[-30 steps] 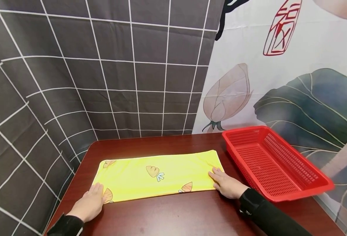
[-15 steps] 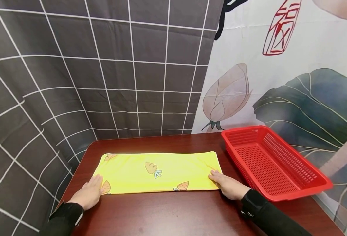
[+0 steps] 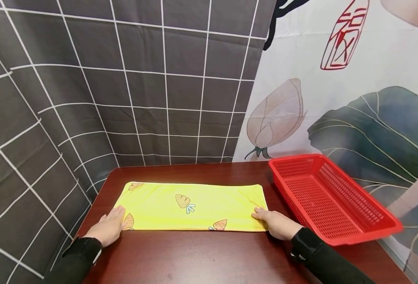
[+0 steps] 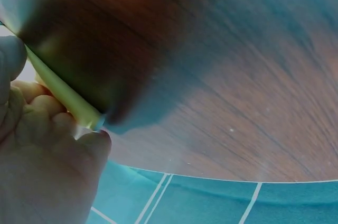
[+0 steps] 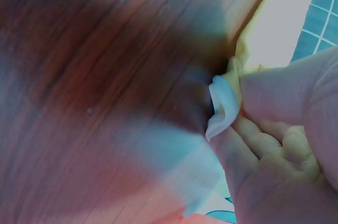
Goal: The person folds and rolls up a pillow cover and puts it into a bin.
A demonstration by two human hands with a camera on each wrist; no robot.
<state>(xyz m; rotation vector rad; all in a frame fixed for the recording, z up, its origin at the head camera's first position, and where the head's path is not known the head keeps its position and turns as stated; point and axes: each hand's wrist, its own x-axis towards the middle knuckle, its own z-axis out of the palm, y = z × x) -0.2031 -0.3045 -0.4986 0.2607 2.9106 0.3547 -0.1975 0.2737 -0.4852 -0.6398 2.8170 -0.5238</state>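
Between both hands (image 3: 107,227) (image 3: 279,224) lies the yellow cloth (image 3: 209,205).

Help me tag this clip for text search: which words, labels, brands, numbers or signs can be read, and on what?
No text reads clearly.
Red mark on the white hanging: seal-like characters, too stylised to read.
Black strokes at its top: cut off; writing or drawing, I cannot tell.
Yellow cloth: carrot prints, no lettering visible.
Red basket: no lettering visible.
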